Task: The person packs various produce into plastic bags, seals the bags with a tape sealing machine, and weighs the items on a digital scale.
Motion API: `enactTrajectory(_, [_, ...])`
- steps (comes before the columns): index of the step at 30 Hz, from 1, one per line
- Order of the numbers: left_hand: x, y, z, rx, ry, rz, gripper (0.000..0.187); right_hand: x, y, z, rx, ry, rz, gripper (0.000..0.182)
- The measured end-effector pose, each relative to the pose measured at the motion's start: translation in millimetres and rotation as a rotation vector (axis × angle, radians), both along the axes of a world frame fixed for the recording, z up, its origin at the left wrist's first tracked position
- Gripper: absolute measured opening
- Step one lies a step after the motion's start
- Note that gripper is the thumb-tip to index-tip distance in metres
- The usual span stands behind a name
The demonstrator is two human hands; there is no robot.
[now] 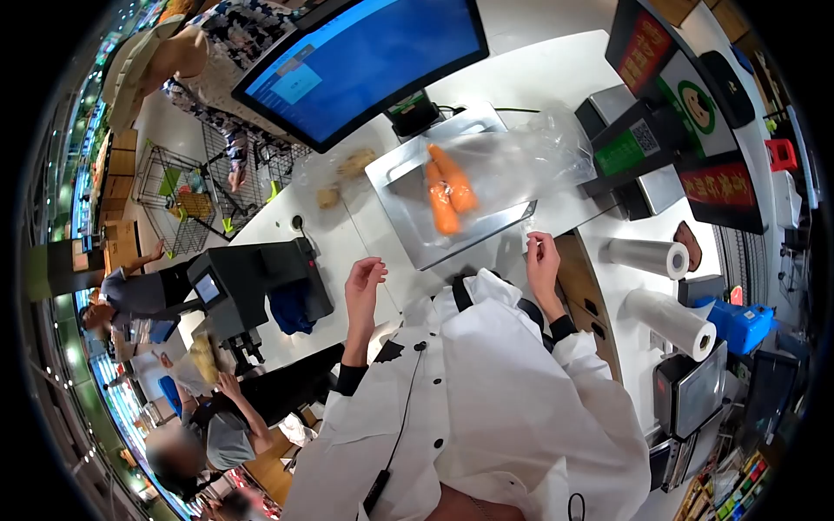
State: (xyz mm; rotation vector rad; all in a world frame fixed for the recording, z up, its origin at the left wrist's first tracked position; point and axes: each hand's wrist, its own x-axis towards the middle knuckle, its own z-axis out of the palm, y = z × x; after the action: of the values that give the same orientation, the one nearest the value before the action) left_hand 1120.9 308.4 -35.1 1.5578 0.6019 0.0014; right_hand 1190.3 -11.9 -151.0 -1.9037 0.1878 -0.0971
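Observation:
Several orange carrots lie in a clear plastic bag on a steel scale tray. The bag's loose end spreads to the right. My left hand hovers before the tray's near left side, fingers loosely bent and apart, with nothing in it. Close to the tray's near right corner, my right hand has thumb and fingers pinched together. Whatever may be between those fingertips is too small to make out. Left of the tray, another clear bag holds pale brown produce.
A large monitor stands behind the tray. To the right are a payment terminal, plastic bag rolls and another scale. A black printer-like machine stands left. Other people and a shopping cart are beyond the counter.

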Motion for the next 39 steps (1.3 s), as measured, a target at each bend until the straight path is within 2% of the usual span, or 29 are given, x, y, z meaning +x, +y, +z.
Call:
enactTrajectory(3, [11, -8, 2, 0.072, 0.011, -0.053, 0.02, 11, -12, -11, -0.114, -0.084, -0.108, 0.011])
enactTrajectory(5, [30, -20, 9, 0.295, -0.079, -0.257, 0.027, 24, -24, -30, -0.181, -0.094, -0.138, 0.015])
enactTrajectory(12, [88, -66, 24, 0.322, -0.158, -0.524, 0.039, 68, -39, -56, -0.253, 0.021, -0.02, 0.025])
enactTrajectory(15, [110, -81, 29, 0.448, -0.173, -0.62, 0.046, 78, -39, -62, -0.262, -0.008, 0.015, 0.026])
enactTrajectory(17, [126, -87, 28, 0.622, -0.257, -0.686, 0.062, 84, -37, -65, -0.278, -0.091, 0.047, 0.026])
enactTrajectory(18, [135, -91, 28, 0.627, -0.254, -0.683, 0.062, 86, -38, -60, -0.273, -0.091, 0.051, 0.026])
enactTrajectory(20, [150, -97, 27, 0.723, -0.223, -0.763, 0.084, 86, -37, -50, -0.326, -0.079, 0.098, 0.023])
enactTrajectory(21, [158, -102, 23, 0.729, -0.217, -0.754, 0.084, 87, -37, -53, -0.32, -0.082, 0.108, 0.023])
enactTrajectory(23, [170, -112, 9, 0.836, -0.226, -0.787, 0.106, 87, -40, -63, -0.316, -0.134, 0.119, 0.018])
enactTrajectory(24, [176, -117, 2, 0.846, -0.218, -0.773, 0.106, 87, -39, -62, -0.286, -0.138, 0.098, 0.014])
enactTrajectory(26, [186, -128, -10, 1.11, -0.318, -0.83, 0.116, 86, -40, -52, -0.287, -0.14, 0.101, 0.012])
enactTrajectory(29, [202, -156, -15, 1.2, -0.262, -0.776, 0.12, 75, -49, -55, -0.298, -0.125, 0.064, 0.012])
enactTrajectory(31, [215, -160, -31, 1.236, -0.276, -0.785, 0.118, 63, -57, -55, -0.326, -0.087, -0.11, 0.014])
enactTrajectory(33, [226, -160, -49, 1.267, -0.291, -0.792, 0.117, 46, -68, -58, -0.234, -0.005, -0.187, 0.018])
enactTrajectory(35, [234, -156, -64, 1.139, -0.023, -0.767, 0.092, 28, -74, -54, -0.191, -0.033, -0.214, 0.021])
enactTrajectory(36, [240, -149, -71, 1.143, -0.023, -0.762, 0.092, 21, -75, -50, -0.153, -0.053, -0.252, 0.024])
enactTrajectory(38, [245, -132, -87, 1.054, 0.037, -0.987, 0.047, 10, -69, -29, -0.061, -0.025, -0.272, 0.029])
enactTrajectory(39, [242, -123, -96, 1.053, 0.038, -0.989, 0.047, 6, -64, -22, 0.027, 0.003, -0.293, 0.034])
